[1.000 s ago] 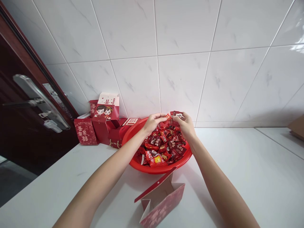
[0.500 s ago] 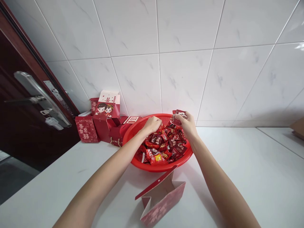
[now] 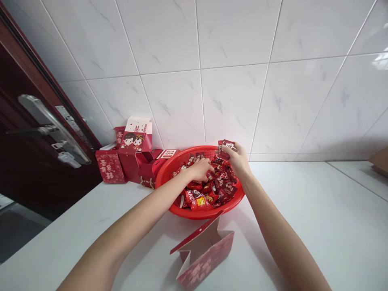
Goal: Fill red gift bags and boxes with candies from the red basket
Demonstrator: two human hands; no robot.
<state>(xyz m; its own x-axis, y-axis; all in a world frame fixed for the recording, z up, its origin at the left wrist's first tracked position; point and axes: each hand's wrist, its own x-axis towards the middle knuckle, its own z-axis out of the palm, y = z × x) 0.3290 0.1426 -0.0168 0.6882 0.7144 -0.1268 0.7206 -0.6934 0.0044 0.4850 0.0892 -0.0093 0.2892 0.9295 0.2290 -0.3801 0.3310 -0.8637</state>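
Observation:
A red plastic basket (image 3: 201, 215) full of wrapped sweets (image 3: 209, 188) stands on the white counter. My left hand (image 3: 200, 169) reaches into it, fingers apart and pointing down on the sweets; the fingertips are partly hidden among the wrappers. Over the basket's far right rim, my right hand (image 3: 239, 158) is closed on dark red sweet packets (image 3: 224, 148), pinched between thumb and fingers. In front of the basket, an open red paper gift box (image 3: 209, 258) with a pale flower pattern stands with its flap raised; neither hand touches it.
Several red gift boxes (image 3: 136, 139) are piled by the wall, left of the basket. A dark red door (image 3: 36, 161) with a metal handle (image 3: 54, 129) is at the left. A brown cardboard piece (image 3: 380, 159) lies at the right edge. White tiles back the counter.
My left hand has moved from the basket's far side down and nearer, its closed fingers now spread over the sweets. My right hand still holds its packets in nearly the same place.

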